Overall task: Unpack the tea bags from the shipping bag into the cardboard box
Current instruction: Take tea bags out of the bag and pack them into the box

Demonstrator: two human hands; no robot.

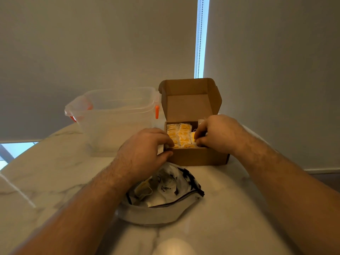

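Centre of frame, on the table: cardboard box (198,157), brown, lid standing open and upright behind it. Contents: tea bags (181,135), yellow, packed in rows across the left and middle of the box.

Left hand (145,144): at the box's near left corner, fingers curled over the rim, thumb against the front wall, gripping the corner.

Right hand (217,133): over the right side of the box, fingers bent downward, fingertips pinching tea bags there.

Lower centre, just in front of the box: shipping bag (165,216), pale grey outside, white with black markings inside, mouth open and slumped. One loose tea bag (143,188) shows inside it.

Left of the box, close beside it: clear plastic tub (117,124) with orange clasps.

Beneath all: marble table (55,172). Behind: drawn roller blinds (92,43) and a bead chain (199,34).
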